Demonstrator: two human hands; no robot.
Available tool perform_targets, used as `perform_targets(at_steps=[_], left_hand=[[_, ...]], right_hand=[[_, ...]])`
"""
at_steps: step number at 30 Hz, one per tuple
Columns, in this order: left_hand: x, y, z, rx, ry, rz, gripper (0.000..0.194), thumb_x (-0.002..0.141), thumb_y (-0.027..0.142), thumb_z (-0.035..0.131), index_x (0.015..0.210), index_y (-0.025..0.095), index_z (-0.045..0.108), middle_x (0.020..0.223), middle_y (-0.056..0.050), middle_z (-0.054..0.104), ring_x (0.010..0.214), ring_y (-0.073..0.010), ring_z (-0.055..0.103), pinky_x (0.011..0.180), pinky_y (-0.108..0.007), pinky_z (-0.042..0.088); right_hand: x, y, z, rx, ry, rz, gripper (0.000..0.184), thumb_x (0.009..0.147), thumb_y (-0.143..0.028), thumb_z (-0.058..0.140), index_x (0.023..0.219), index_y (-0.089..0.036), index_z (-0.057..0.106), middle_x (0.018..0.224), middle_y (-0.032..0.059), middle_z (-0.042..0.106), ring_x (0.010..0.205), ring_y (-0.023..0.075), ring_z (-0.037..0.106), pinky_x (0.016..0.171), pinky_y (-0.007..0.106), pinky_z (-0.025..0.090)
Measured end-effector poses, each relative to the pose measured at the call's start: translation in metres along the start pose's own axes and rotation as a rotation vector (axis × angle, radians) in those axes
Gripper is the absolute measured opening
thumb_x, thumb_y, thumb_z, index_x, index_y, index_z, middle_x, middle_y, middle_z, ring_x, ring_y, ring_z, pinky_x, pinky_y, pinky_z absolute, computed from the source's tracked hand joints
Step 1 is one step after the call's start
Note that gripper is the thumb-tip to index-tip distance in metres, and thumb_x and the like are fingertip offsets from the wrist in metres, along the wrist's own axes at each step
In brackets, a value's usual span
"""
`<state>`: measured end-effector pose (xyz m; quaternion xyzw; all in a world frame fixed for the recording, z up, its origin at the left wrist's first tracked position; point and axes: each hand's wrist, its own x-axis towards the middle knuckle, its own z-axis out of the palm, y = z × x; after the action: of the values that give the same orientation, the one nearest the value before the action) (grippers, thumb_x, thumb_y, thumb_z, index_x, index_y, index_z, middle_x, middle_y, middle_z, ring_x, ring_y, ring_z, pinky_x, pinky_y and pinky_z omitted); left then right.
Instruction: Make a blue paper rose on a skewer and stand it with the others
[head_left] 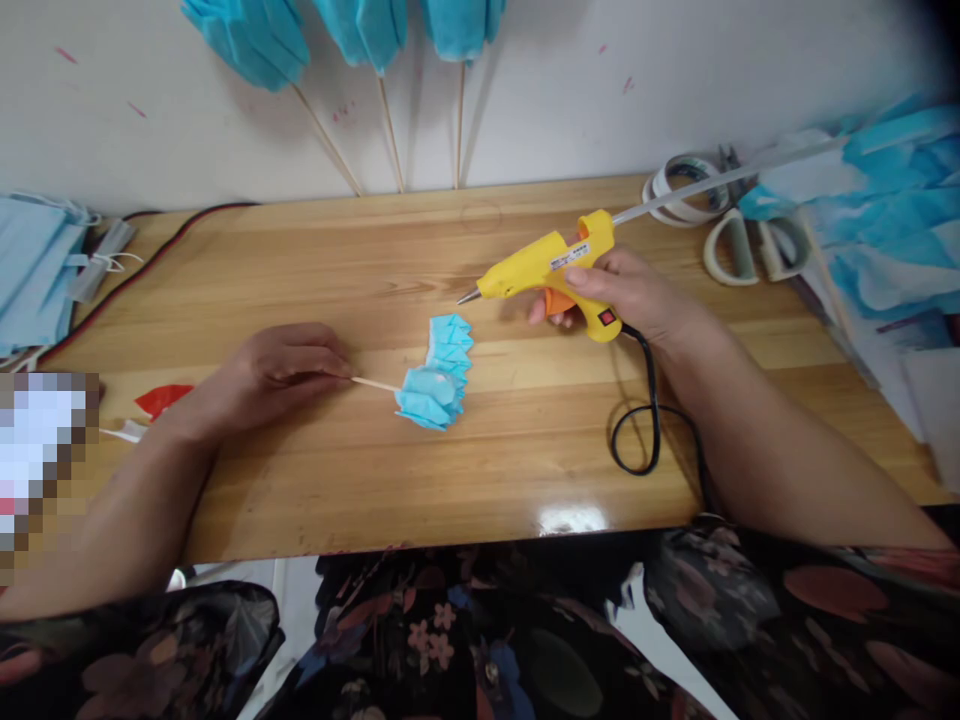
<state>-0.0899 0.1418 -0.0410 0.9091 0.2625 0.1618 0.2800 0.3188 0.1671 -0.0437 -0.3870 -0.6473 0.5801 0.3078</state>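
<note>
My left hand (289, 370) pinches the end of a thin wooden stick (375, 384) low over the table. At the stick's other end, a strip of blue pleated material (448, 345) with a zigzag edge is partly wrapped around it, and its free part stretches away from me. In my right hand (626, 290) is a yellow hot glue gun (536, 265), its metal nozzle pointing left, just above the far end of the strip. A long clear glue stick (697, 188) pokes out of its back. Its black cord (654, 400) loops down to the table edge.
Three blue flower heads (367, 30) on sticks lean against the wall. Rolls of tape (686, 190), scissors (731, 250) and blue material scraps (892, 220) lie at the right. Folded blue masks (37, 265), a red piece (161, 400) and a blurred-out object (41, 450) are at the left.
</note>
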Motion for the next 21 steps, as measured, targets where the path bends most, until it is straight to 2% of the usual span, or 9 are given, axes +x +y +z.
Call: perform_targets(at_steps=[5,12,21], left_hand=[[-0.001,-0.002,-0.002,-0.035,-0.037,-0.028,0.018,0.104,0.023,0.059,0.099,0.016,0.075,0.094,-0.007,0.069,0.084,-0.0115,0.064,0.074,-0.02,0.049],[0.0,-0.003,0.0,-0.049,0.001,-0.014,0.016,0.103,0.023,0.062,0.097,0.015,0.076,0.091,-0.007,0.07,0.081,-0.0103,0.065,0.07,-0.019,0.05],[0.0,-0.004,-0.001,-0.057,-0.005,-0.006,0.014,0.102,0.021,0.062,0.098,0.016,0.075,0.092,-0.008,0.07,0.081,-0.0108,0.066,0.071,-0.019,0.051]], right_hand=[[0.001,0.002,0.006,-0.068,-0.159,-0.044,0.049,0.089,-0.064,0.07,0.081,-0.016,0.076,0.08,0.0065,0.078,0.061,0.0111,0.06,0.054,0.023,0.046],[0.002,-0.003,0.011,-0.146,-0.152,-0.072,0.046,0.09,-0.063,0.068,0.077,-0.02,0.075,0.073,0.0022,0.072,0.058,0.0113,0.054,0.054,0.027,0.041],[0.001,-0.004,0.012,-0.276,-0.2,-0.085,0.043,0.093,-0.059,0.066,0.075,-0.021,0.073,0.068,-0.0015,0.068,0.054,0.0094,0.05,0.05,0.025,0.036]])
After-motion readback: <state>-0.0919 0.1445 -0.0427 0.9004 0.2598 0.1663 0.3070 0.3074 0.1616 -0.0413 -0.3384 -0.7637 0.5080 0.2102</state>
